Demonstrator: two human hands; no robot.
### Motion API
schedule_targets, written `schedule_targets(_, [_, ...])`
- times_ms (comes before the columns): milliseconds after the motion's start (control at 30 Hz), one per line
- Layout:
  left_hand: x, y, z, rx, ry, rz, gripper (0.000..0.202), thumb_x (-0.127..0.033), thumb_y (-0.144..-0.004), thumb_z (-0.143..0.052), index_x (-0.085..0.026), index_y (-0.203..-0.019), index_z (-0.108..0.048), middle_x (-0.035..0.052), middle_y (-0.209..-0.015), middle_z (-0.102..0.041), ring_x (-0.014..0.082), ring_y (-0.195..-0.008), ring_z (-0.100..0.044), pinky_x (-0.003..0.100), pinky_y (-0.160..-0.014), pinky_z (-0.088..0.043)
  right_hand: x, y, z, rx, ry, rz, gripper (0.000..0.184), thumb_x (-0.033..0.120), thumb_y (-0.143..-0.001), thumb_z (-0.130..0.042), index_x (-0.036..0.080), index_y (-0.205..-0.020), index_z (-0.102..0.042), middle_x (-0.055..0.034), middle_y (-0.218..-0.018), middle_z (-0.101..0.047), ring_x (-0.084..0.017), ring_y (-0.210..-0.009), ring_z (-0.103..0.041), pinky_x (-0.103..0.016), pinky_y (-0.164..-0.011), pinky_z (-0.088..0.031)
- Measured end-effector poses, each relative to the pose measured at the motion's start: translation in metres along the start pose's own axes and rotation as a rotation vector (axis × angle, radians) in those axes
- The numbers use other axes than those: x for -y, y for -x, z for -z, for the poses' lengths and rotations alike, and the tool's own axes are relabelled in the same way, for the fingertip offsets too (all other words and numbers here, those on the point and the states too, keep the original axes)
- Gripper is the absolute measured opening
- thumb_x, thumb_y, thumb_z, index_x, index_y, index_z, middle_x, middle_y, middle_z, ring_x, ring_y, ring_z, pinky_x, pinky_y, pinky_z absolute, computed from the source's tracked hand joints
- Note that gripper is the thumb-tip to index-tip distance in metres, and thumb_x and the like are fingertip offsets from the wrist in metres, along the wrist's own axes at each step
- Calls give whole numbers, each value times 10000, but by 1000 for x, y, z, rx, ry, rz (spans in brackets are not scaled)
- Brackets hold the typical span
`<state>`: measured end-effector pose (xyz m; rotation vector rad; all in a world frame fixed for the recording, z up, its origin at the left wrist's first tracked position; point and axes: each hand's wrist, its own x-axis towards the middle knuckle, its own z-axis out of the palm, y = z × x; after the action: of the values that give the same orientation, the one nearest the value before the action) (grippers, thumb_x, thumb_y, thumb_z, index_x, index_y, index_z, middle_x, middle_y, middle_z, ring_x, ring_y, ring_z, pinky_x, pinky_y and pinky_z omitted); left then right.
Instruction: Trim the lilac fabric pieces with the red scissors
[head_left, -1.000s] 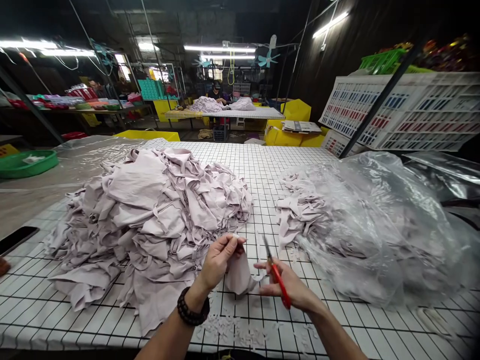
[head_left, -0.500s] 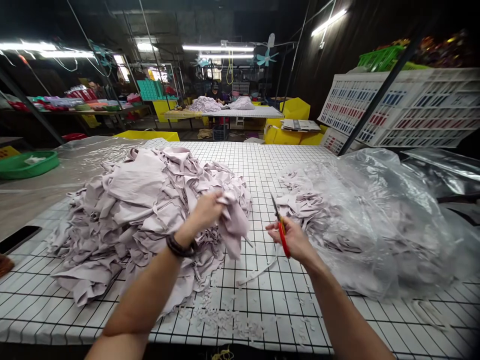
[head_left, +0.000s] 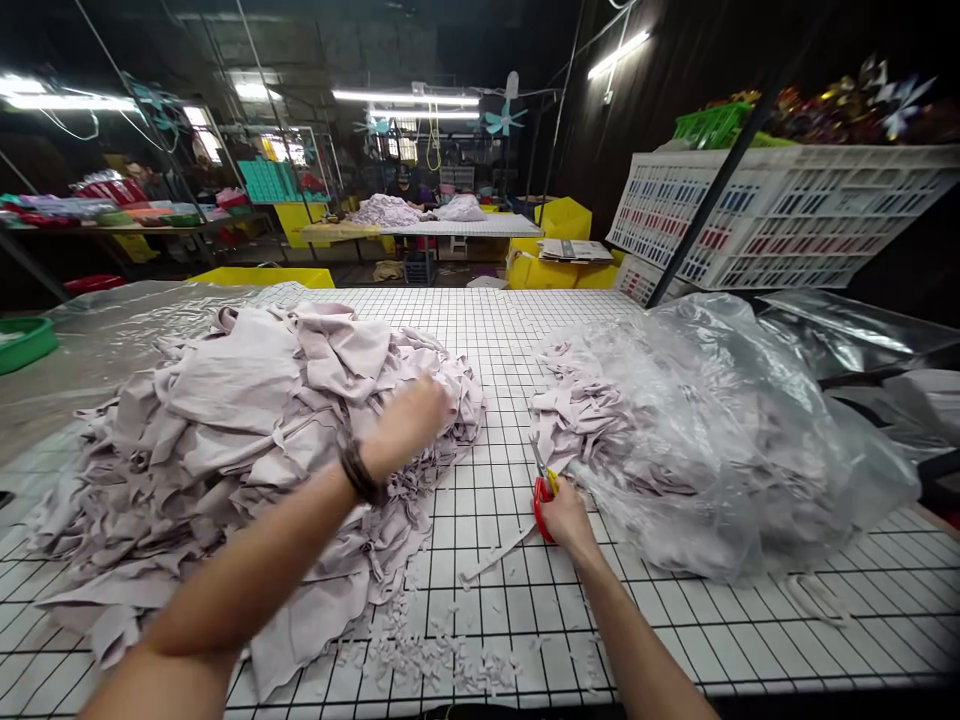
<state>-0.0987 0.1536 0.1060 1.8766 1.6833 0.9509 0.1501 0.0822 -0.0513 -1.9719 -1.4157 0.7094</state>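
Observation:
My left hand (head_left: 411,425), with a dark bracelet at the wrist, is over the right side of a large heap of pale mauve fabric pieces (head_left: 240,370). Motion smears its fingers, so whether they grip any cloth cannot be made out. My right hand (head_left: 568,518) is closed around scissors (head_left: 542,505) with red and yellow handles, their blades pointing away from me. Just beyond them lies a smaller pile of the same fabric (head_left: 581,415), partly inside a clear plastic bag (head_left: 720,430). A pale narrow strip (head_left: 499,555) lies left of the scissors.
Small pale scraps (head_left: 442,650) are scattered along the near side of the grid-patterned table (head_left: 510,375). White plastic crates (head_left: 750,215) stand at the right, a green basin (head_left: 26,345) at the left. A person sits at a farther table (head_left: 480,228).
The fabric piece that hung from my left hand no longer shows there. My right hand has lowered and turned the scissors. The whole view has shifted to the right.

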Motion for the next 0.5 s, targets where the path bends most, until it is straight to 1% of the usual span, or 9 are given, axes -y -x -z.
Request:
schedule_targets(33, [3,18,-28,190,82,43,510,-589,-765,-567,-125,-557,-597,173,-742,-654,245,-660,-616,360,-610,-476,2,4,3,4,-19,15,179,281,-723,-563,188,-874,-541,-62,-779,-664,-206,-721,-625,-277,-634,-453])
schedule_targets(67, [5,34,-55,368,171,81,509,-602,-719,-607,-131,-528,-599,137,-649,-640,210,-571,-593,332,-556,-466,3,10,6,4,-34,29,177,281,-727,-560,192,-877,-532,-55,-784,-664,-197,-709,-624,-270,-629,-456])
schedule_targets(100, [8,48,-79,542,283,137,510,-610,-694,-623,-127,-528,-605,104,-604,-629,174,-511,-569,305,-521,-456,5,17,9,0,-45,42,176,281,-733,-555,195,-883,-524,-50,-794,-664,-190,-702,-622,-265,-625,-457])
schedule_targets(133, [10,58,-101,756,494,252,490,-591,-674,-651,-112,-574,-626,97,-633,-639,160,-518,-565,299,-533,-454,7,24,11,-8,-51,58,175,282,-739,-549,198,-890,-518,-47,-803,-662,-186,-698,-620,-261,-620,-455])
schedule_targets(200, [11,73,-134,902,680,337,502,-598,-678,-634,-98,-636,-636,77,-665,-644,133,-532,-559,284,-559,-453,11,40,13,-20,-59,105,165,280,-753,-530,203,-899,-511,-42,-804,-655,-183,-691,-614,-258,-606,-447])
schedule_targets(267, [11,79,-154,922,767,363,495,-585,-679,-636,-91,-645,-621,56,-649,-630,115,-541,-549,279,-594,-453,15,52,16,-15,-79,150,152,277,-764,-518,207,-899,-514,-34,-784,-647,-181,-676,-610,-255,-587,-441])
schedule_targets(333, [10,80,-162,921,836,373,466,-551,-676,-660,-90,-649,-608,37,-625,-614,105,-552,-544,277,-628,-453,16,60,21,19,-123,152,143,280,-776,-511,210,-899,-524,-24,-754,-643,-175,-642,-604,-251,-567,-440])
schedule_targets(400, [11,82,-160,902,899,375,445,-533,-709,-645,-90,-725,-619,33,-656,-619,108,-594,-562,269,-649,-450,14,62,31,44,-181,114,159,289,-781,-519,212,-920,-534,-14,-747,-645,-170,-625,-602,-249,-566,-448])
schedule_targets(500, [14,88,-146,860,966,391,425,-503,-782,-587,-107,-933,-611,16,-702,-608,106,-626,-571,253,-632,-441,8,55,44,-24,-226,134,196,291,-784,-535,207,-961,-532,-17,-789,-637,-171,-676,-600,-266,-635,-467])
